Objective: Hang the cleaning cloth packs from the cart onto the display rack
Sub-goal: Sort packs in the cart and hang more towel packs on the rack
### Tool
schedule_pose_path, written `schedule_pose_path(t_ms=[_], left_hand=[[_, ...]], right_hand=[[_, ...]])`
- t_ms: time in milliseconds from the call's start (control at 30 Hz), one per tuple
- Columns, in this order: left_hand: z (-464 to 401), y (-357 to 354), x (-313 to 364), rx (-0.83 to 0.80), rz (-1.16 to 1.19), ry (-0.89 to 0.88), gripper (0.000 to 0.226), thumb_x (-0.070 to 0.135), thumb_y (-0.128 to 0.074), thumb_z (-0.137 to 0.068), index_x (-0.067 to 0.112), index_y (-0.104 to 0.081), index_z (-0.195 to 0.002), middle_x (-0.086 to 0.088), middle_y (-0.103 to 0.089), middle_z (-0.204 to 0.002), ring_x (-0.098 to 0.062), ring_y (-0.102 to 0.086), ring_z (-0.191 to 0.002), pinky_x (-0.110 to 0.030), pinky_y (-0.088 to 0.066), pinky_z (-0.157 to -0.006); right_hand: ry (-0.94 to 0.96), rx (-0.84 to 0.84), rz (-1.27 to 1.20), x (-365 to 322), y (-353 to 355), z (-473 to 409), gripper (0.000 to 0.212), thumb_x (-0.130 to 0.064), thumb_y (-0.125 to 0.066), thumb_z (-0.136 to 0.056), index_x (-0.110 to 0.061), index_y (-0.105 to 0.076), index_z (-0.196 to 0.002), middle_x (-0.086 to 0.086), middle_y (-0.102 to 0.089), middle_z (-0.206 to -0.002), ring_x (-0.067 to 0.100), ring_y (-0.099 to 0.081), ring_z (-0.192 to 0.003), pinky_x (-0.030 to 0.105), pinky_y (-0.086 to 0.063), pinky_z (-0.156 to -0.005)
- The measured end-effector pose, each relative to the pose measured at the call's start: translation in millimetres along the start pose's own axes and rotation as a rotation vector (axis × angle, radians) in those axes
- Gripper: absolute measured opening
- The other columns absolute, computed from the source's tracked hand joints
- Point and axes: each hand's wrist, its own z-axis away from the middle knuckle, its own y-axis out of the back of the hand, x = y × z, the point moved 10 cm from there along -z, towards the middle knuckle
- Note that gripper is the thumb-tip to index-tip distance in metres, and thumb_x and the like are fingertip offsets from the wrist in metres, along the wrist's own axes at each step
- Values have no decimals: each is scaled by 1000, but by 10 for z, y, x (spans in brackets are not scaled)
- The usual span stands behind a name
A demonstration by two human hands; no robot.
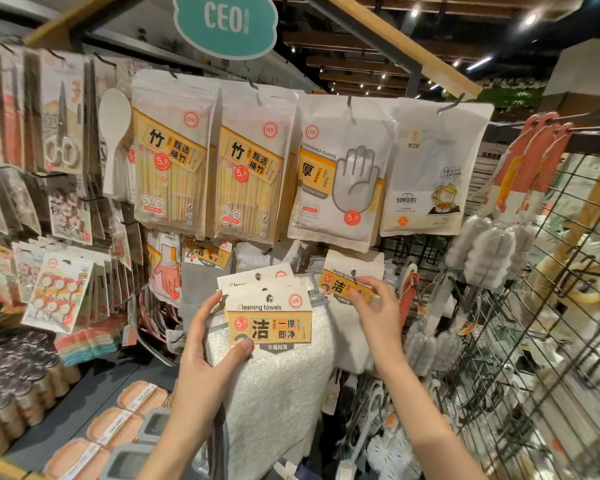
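The left hand (205, 344) grips a small stack of cleaning towel packs (269, 327), thumb pressed on the front card, fingers curled behind; white nubbly cloth hangs limp below the stiff printed header. Just beyond, the right hand (373, 308) pinches the header of a hung pack (352, 284) on the display rack (430, 244). Best to line each punched hole squarely with the peg before sliding on. Glossy glove pouches (340, 174) hang above.

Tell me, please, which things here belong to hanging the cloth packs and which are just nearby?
Job: held packs; hung pack; left hand; right hand.
Nearby: chopstick packs; glove pack; scissors; brushes.
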Motion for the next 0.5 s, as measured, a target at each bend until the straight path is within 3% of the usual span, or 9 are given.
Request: schedule_pose_path(t_ms=[100,233,300,400,500], left_hand=[[13,-51,-10,-8,-4,14,69,25,-72,-65,59,-48,-121,38,-52,-122,5,-49,-119,-50,-44,-101],[22,-77,-6,-5,5,-8,68,23,-73,-65,57,-50,-120,37,-53,-122,-3,-49,-122,-51,-45,-101],[23,-83,-8,-8,16,-28,68,18,-76,-68,57,-52,-118,35,-54,-122,-1,-52,-120,-38,-51,-94],[28,-95,27,-9,16,-70,74,-2,-75,-75,56,-54,-116,36,-55,-119,12,-52,-111,-9,-50,-74],[33,-77,38,19,6,-72,72,-2,-75,-76,55,-54,-115,38,-54,-119,15,-49,-113,-6,-46,-76]], right_hand=[[-2,-197,-74,-214,-283,149,18,-27,-62,-88,-40,-61,-101,-12,-55,-122,-9,-48,-111,5,-40,-84],[30,-335,-112,-399,-486,302,18,-34,-57,-89,-40,-62,-105,-13,-56,-123,-7,-46,-117,-1,-36,-83],[38,-371,-102,-439,-538,348,21,-32,-56,-89,-33,-62,-109,-10,-55,-125,-2,-44,-120,0,-35,-88],[63,-392,-8,-453,-580,410,33,-28,-63,-88,-28,-58,-120,-10,-52,-128,1,-41,-124,17,-31,-106],[62,-387,29,-451,-593,476,46,-25,-68,-84,-27,-53,-128,-11,-47,-133,1,-36,-128,19,-27,-108]])
